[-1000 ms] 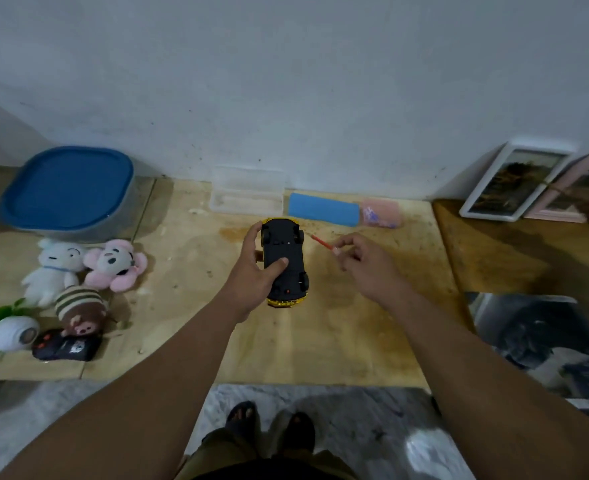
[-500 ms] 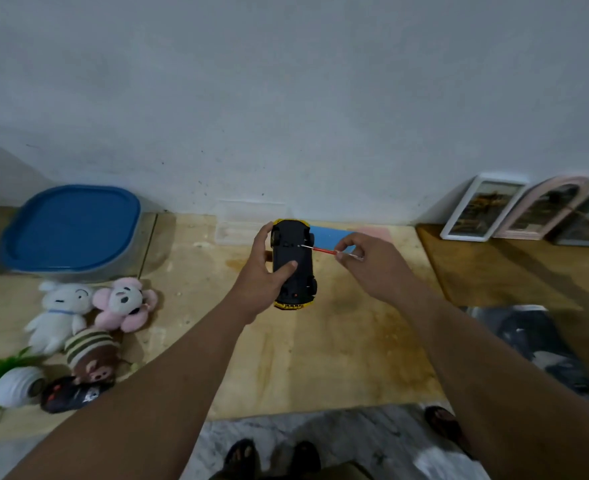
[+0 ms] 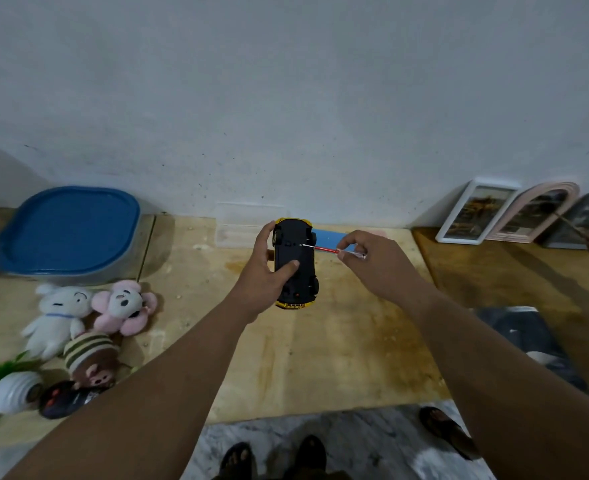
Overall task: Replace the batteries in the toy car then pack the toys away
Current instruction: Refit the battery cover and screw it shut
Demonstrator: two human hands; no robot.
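1. While the left hand (image 3: 263, 275) wraps around the toy car (image 3: 294, 263), the car is held above the wooden worktop (image 3: 320, 358) with its black underside facing up, thumb pressed across that underside.
2. Its yellow body shows only at the two ends.
3. The right hand (image 3: 377, 263) pinches a small red-shafted screwdriver (image 3: 327, 250) between thumb and fingers, the metal tip touching the car's underside near its far end, probably at a screw, though the spot is too small to make out.
4. At the worktop's left lie a white plush toy (image 3: 59, 318), a pink plush toy (image 3: 123, 311) and a striped brown plush toy (image 3: 90, 358), close together.
5. Behind them stands a tub with a blue lid (image 3: 68, 230).
6. A black remote control (image 3: 66, 398) lies beside the striped toy.
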